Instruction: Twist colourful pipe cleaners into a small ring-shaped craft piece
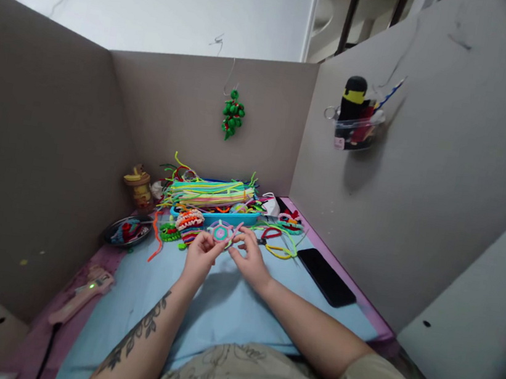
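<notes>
Between my hands is a small round pipe-cleaner piece (222, 232) with teal, pink and white rings, held up above the blue cloth. My left hand (201, 258) pinches its lower left edge between thumb and fingers. On the other side, my right hand (250, 259) has its fingers closed at the right edge, by a pink pipe-cleaner end (238, 227) that sticks up. Just behind lie a striped pipe-cleaner piece (189, 234) and a green curled one (169, 232). Scissors with yellow and red handles (278, 252) rest right of my right hand.
A blue tray (230, 218) heaped with pipe cleaners (210, 193) stands at the back. A dark bowl (110, 234) and a pink glue gun (82, 299) are at left, a black phone (326, 277) at right. Grey panels (209, 97) enclose three sides.
</notes>
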{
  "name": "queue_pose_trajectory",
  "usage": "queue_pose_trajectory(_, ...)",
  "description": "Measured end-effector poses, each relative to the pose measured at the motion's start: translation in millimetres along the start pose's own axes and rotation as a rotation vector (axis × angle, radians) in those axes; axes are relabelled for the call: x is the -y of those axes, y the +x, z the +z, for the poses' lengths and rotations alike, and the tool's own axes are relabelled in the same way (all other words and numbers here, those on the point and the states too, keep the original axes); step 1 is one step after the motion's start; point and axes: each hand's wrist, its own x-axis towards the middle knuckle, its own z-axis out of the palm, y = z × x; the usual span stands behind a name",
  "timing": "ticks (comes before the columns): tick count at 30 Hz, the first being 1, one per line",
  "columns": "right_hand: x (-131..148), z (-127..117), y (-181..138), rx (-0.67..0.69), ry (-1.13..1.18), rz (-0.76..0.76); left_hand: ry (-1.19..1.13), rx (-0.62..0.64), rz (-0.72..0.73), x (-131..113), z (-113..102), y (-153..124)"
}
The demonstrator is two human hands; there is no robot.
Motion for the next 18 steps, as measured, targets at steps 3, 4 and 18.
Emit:
queue_pose_trajectory(3,0,-3,4,-0.053,0.096,0.053,0.028,0.022,0.004,-2,0,0)
queue_pose_trajectory(4,-1,-4,6,-0.044,0.122,0.084,0.032,0.026,0.002,-3,1,0)
queue_pose_trajectory(18,-13,-3,11,-0.016,0.293,0.199,0.084,0.104,-0.016,6,3,-2)
